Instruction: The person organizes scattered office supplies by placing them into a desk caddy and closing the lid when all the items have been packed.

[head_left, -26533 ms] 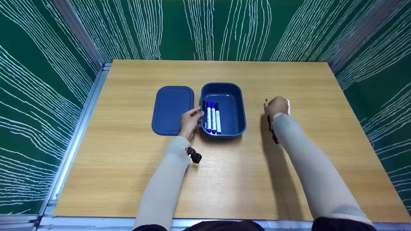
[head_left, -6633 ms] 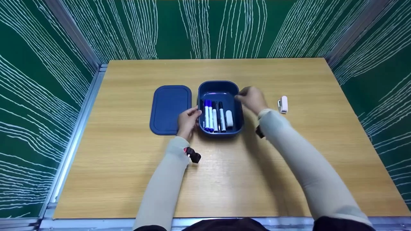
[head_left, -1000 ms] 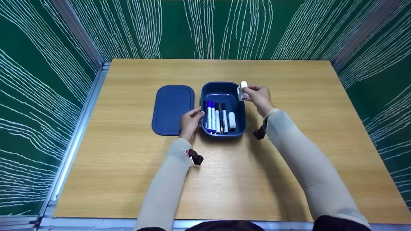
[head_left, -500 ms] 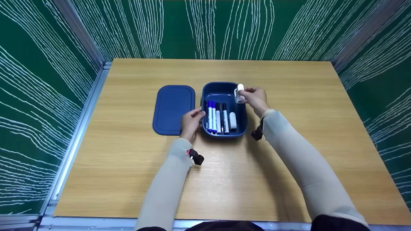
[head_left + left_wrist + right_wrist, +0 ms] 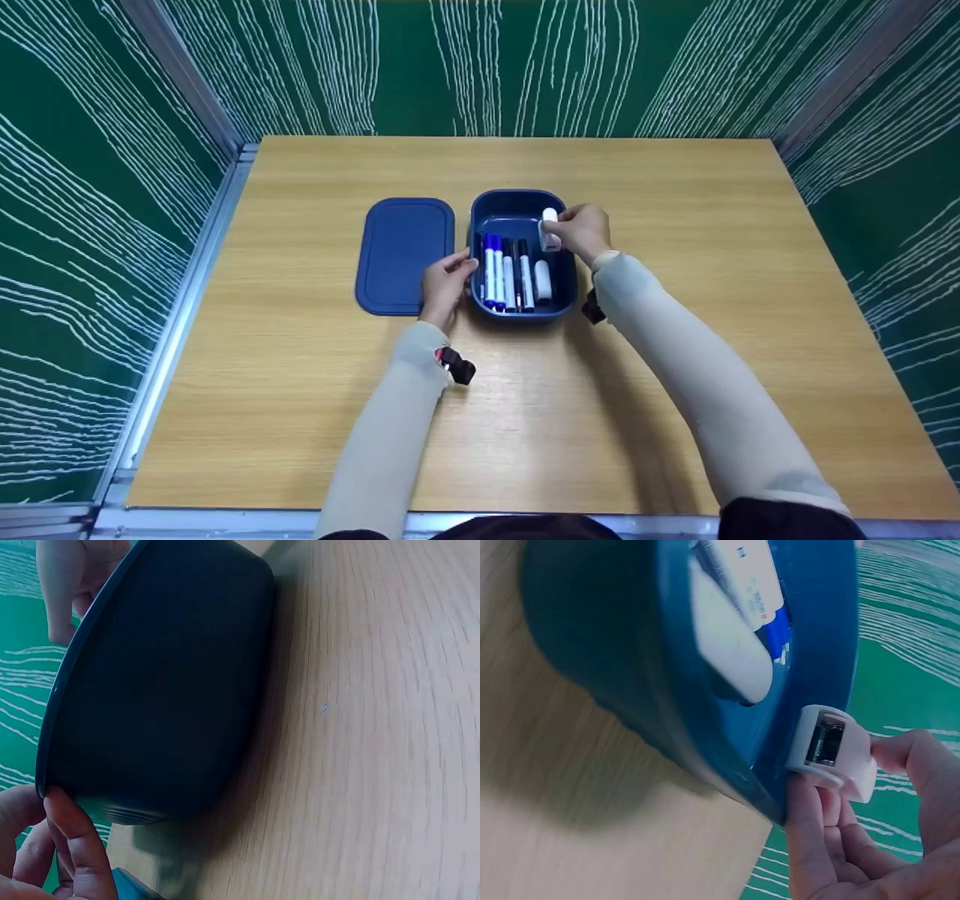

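Observation:
A dark blue box (image 5: 523, 317) stands in the middle of the table. My left hand (image 5: 444, 289) grips its left rim, thumb at the top edge and fingers against the outer wall. Inside the box, several markers (image 5: 508, 277) with blue and black caps lie side by side on the left. A white rounded block (image 5: 542, 281) lies to their right. My right hand (image 5: 586, 229) pinches a small white stapler (image 5: 550, 231) between thumb and fingers, over the box's right side near its far end. The right wrist view shows the stapler's (image 5: 831, 748) open end with metal inside, within the rim.
The flat blue lid (image 5: 405, 255) lies on the wooden table (image 5: 300, 412) to the left of the box. Green walls (image 5: 412, 67) with white line patterns enclose the table at the back and sides.
My right hand has moved the stapler left and a little nearer, from above the box's right rim to inside its outline. The left hand has stayed at the rim.

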`<state>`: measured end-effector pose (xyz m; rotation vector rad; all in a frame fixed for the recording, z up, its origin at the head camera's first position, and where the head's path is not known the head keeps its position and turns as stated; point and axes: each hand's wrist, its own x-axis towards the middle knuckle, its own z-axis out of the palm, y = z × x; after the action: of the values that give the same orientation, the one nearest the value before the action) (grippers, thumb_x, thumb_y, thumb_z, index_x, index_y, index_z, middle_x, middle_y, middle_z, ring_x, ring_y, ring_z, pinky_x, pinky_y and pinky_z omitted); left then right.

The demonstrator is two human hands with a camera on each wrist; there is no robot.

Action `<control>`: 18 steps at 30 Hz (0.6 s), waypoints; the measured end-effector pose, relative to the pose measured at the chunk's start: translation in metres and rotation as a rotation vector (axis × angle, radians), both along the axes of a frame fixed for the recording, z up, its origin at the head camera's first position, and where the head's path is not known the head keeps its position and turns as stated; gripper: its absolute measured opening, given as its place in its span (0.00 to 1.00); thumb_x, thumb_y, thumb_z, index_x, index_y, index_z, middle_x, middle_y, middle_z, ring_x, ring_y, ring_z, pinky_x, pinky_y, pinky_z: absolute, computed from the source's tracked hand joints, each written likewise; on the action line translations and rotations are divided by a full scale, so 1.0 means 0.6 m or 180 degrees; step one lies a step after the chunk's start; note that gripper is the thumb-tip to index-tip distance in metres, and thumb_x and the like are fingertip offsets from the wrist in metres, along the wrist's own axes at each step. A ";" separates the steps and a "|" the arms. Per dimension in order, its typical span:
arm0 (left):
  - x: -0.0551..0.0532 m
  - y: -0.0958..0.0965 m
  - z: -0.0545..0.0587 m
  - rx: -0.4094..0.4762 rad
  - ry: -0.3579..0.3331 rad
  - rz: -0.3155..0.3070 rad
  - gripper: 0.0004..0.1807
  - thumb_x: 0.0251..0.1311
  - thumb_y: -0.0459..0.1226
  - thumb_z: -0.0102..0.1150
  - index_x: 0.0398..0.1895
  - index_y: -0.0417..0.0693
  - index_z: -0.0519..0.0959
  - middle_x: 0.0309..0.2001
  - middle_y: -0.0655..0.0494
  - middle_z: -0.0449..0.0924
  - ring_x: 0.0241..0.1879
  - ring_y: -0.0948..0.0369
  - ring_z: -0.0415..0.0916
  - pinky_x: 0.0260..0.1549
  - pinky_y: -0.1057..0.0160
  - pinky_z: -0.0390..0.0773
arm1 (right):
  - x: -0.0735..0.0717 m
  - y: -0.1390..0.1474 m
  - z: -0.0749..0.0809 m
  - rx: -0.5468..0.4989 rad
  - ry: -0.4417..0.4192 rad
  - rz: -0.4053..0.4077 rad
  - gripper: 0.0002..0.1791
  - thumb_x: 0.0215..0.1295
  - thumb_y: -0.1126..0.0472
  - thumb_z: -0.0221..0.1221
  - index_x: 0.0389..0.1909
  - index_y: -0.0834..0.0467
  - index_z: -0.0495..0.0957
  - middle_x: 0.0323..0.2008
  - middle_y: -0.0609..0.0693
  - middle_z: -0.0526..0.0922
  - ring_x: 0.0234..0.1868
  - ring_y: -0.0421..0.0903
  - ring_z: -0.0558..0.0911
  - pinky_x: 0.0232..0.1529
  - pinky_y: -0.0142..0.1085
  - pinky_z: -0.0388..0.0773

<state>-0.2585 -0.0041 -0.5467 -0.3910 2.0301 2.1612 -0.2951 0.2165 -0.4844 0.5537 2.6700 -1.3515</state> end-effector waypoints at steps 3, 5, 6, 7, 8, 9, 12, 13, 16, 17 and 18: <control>-0.001 -0.002 0.000 -0.0018 -0.0006 0.0002 0.20 0.61 0.33 0.65 0.57 0.42 0.81 0.35 0.55 0.81 0.26 0.64 0.73 0.17 0.73 0.75 | -0.006 -0.008 -0.005 0.0209 0.0124 0.0073 0.10 0.58 0.57 0.66 0.24 0.59 0.78 0.21 0.45 0.73 0.21 0.39 0.70 0.20 0.28 0.70; -0.001 -0.003 0.000 -0.0028 0.0012 0.0004 0.19 0.61 0.33 0.64 0.57 0.42 0.81 0.35 0.55 0.82 0.26 0.65 0.73 0.18 0.74 0.75 | -0.010 -0.013 -0.008 0.0347 0.0249 0.0150 0.13 0.57 0.58 0.66 0.19 0.57 0.75 0.16 0.43 0.70 0.17 0.38 0.67 0.17 0.28 0.65; -0.001 -0.003 0.001 -0.0028 0.0026 0.0005 0.19 0.61 0.33 0.64 0.57 0.42 0.81 0.36 0.54 0.82 0.26 0.65 0.73 0.18 0.74 0.75 | -0.012 -0.016 -0.010 0.0433 0.0315 0.0201 0.15 0.57 0.58 0.66 0.16 0.57 0.74 0.14 0.42 0.68 0.16 0.38 0.66 0.17 0.28 0.64; -0.001 -0.003 0.001 -0.0029 0.0036 0.0005 0.19 0.61 0.32 0.64 0.57 0.42 0.81 0.36 0.54 0.82 0.26 0.65 0.73 0.18 0.74 0.75 | -0.013 -0.018 -0.011 0.0527 0.0381 0.0247 0.16 0.57 0.59 0.66 0.15 0.56 0.73 0.13 0.41 0.67 0.16 0.38 0.65 0.17 0.28 0.63; -0.001 -0.003 0.001 -0.0025 0.0043 0.0007 0.19 0.61 0.32 0.64 0.57 0.42 0.81 0.37 0.53 0.83 0.26 0.65 0.73 0.17 0.74 0.75 | -0.014 -0.020 -0.012 0.0619 0.0441 0.0287 0.18 0.57 0.59 0.66 0.13 0.56 0.72 0.11 0.41 0.67 0.15 0.38 0.64 0.17 0.29 0.63; 0.000 -0.002 0.001 -0.0025 0.0045 0.0008 0.19 0.61 0.32 0.64 0.57 0.42 0.81 0.37 0.53 0.84 0.26 0.65 0.73 0.17 0.74 0.74 | -0.015 -0.022 -0.014 0.0707 0.0485 0.0335 0.19 0.57 0.59 0.65 0.11 0.55 0.71 0.11 0.41 0.66 0.15 0.38 0.64 0.17 0.29 0.63; 0.000 -0.001 0.001 -0.0031 0.0024 0.0016 0.19 0.61 0.32 0.64 0.56 0.42 0.81 0.38 0.53 0.84 0.26 0.65 0.72 0.17 0.74 0.73 | -0.015 -0.028 -0.019 0.0854 0.0521 0.0423 0.20 0.58 0.60 0.65 0.10 0.54 0.68 0.10 0.41 0.67 0.15 0.39 0.67 0.18 0.30 0.65; 0.000 -0.001 0.001 -0.0032 0.0009 0.0021 0.19 0.61 0.32 0.64 0.56 0.42 0.81 0.38 0.52 0.85 0.26 0.65 0.72 0.17 0.74 0.73 | -0.015 -0.029 -0.021 0.0879 0.0518 0.0435 0.21 0.58 0.61 0.64 0.10 0.54 0.68 0.10 0.41 0.67 0.15 0.39 0.67 0.18 0.30 0.66; 0.000 0.000 -0.001 -0.0056 -0.0009 0.0019 0.18 0.61 0.33 0.65 0.56 0.43 0.82 0.39 0.52 0.85 0.27 0.64 0.73 0.18 0.73 0.74 | -0.014 -0.032 -0.028 0.0910 0.0483 0.0447 0.20 0.59 0.61 0.64 0.11 0.54 0.67 0.11 0.42 0.68 0.16 0.40 0.69 0.20 0.31 0.67; 0.001 0.000 -0.001 -0.0064 -0.0005 0.0014 0.18 0.61 0.33 0.65 0.55 0.44 0.82 0.39 0.52 0.85 0.27 0.64 0.73 0.18 0.73 0.75 | -0.014 -0.033 -0.031 0.0924 0.0470 0.0465 0.20 0.59 0.61 0.63 0.12 0.54 0.67 0.11 0.43 0.68 0.16 0.40 0.70 0.20 0.31 0.68; 0.001 0.000 -0.001 -0.0062 0.0001 0.0006 0.18 0.61 0.33 0.65 0.55 0.44 0.82 0.39 0.51 0.86 0.27 0.64 0.74 0.19 0.73 0.75 | -0.013 -0.034 -0.034 0.0938 0.0450 0.0467 0.20 0.59 0.62 0.63 0.12 0.54 0.66 0.12 0.43 0.68 0.17 0.41 0.70 0.21 0.32 0.69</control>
<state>-0.2578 -0.0040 -0.5472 -0.3952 2.0532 2.1442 -0.3032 0.1962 -0.5045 0.2871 2.9799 -1.0012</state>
